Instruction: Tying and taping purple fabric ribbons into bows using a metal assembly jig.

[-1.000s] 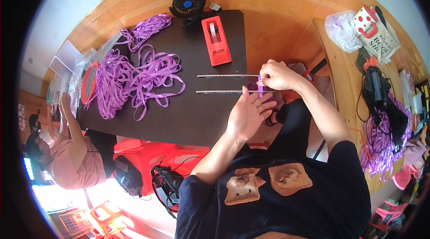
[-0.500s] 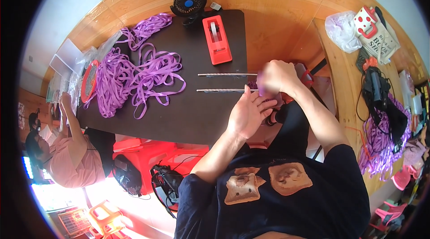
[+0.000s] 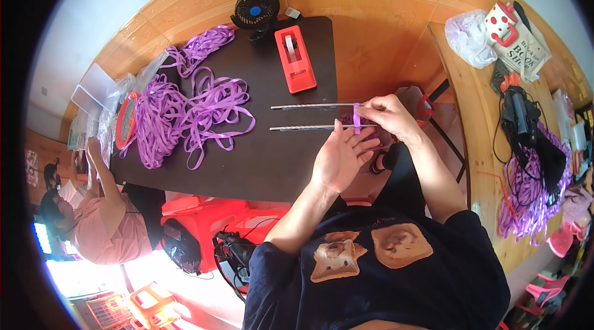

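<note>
Two thin twisted metal rods (image 3: 303,107) lie parallel, reaching past the right edge of the dark table. A short band of purple ribbon (image 3: 357,121) crosses both rods near their right ends. My right hand (image 3: 391,118) pinches at the ribbon beside the upper rod, its fingers closed together. Below the lower rod, my left hand (image 3: 337,157) is turned palm up with fingers spread; its thumb tip is at the rod. Loose piles of the same purple ribbon (image 3: 158,120) spread over the left half of the table.
On the dark table (image 3: 272,169) stand a red tape dispenser (image 3: 297,73) and a small black fan (image 3: 255,11). A wooden table (image 3: 479,144) at right holds bags, a dotted mug and more ribbon. Red stools (image 3: 210,225) stand below; another person (image 3: 111,218) sits at left.
My right hand, blurred and higher before, has opened from a fist into a pinch. The purple ribbon now shows plainly across both rods. My left hand has hardly moved.
</note>
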A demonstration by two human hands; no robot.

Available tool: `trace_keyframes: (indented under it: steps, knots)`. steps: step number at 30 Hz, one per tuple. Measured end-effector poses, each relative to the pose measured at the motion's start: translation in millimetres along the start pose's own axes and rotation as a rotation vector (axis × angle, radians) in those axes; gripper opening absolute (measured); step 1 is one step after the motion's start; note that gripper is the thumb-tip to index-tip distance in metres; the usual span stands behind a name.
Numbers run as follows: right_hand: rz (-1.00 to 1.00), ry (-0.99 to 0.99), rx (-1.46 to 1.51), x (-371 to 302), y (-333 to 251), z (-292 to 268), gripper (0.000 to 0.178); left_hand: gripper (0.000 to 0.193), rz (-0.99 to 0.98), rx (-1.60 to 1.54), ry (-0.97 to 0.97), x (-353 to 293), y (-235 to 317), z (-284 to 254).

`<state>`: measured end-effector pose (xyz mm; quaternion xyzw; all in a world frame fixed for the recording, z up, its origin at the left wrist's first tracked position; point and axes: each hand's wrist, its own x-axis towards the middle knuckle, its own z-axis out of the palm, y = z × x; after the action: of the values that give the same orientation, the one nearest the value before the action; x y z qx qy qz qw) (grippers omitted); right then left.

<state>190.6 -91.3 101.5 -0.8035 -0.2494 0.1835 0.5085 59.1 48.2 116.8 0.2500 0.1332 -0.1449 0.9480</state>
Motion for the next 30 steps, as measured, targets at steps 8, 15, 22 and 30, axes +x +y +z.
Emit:
trace_keyframes:
  steps: [8,15,22,30]
  knots:
    - [0.105,-0.017,0.677,-15.5,30.5,5.2,0.010,0.070,0.007,-0.004,-0.020,0.0,1.6,-1.1]
    - [0.161,-0.176,0.853,0.0,53.2,20.5,0.010,0.069,-0.007,-0.016,-0.012,2.0,1.6,1.3]
    - [0.153,-0.378,1.003,18.6,46.3,30.7,0.010,0.069,-0.001,-0.020,-0.011,0.4,1.1,-0.1]
    - [0.355,-0.186,0.948,17.4,21.6,32.2,0.024,0.071,-0.009,-0.056,-0.008,1.5,0.3,-6.7]
